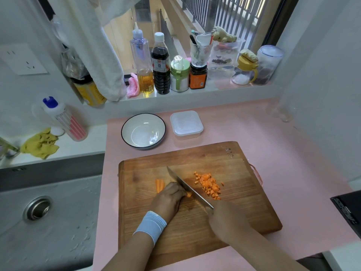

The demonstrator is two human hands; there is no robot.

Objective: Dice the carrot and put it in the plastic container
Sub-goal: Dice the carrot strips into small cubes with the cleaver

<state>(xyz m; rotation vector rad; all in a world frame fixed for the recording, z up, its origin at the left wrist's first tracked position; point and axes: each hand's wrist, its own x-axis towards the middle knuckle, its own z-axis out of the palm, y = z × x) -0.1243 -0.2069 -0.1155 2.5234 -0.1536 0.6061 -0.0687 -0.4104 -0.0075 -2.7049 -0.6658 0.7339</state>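
Pink worktop (283, 153) beside a steel sink (48, 212) is carrying a wooden cutting board (244, 212), on which the dicing step is taking place. The left hand (168, 200) is lying curled over the uncut carrot (159, 185), pressing it to the board, its knuckles seemingly touching the flat of the knife (187, 187); the right hand (224, 220) is wrapping round the handle and hiding it, so both hands are clamped, one on the carrot and one on the knife. The blade is running diagonally away from the person, its edge coming down on a short orange stub peeping out beside the left fingertips. To do this step well, the fingertips should be tucking behind the knuckles, the knuckles guiding the blade, and the left hand creeping back evenly so that each cut is yielding cubes matching those in the heap. The carrot is showing as bright orange, firm-looking strips, their ends protruding past the left hand on the sink side; the diced carrot (210, 186) is lying in a loose heap of small, fairly even cubes just right of the blade, a few strays beside it. The plastic container (186, 124) is standing on the worktop beyond the board's far edge, beside a white bowl (143, 131) and well apart from the heap; its lid is appearing to be on, so it is probably needing opening first.
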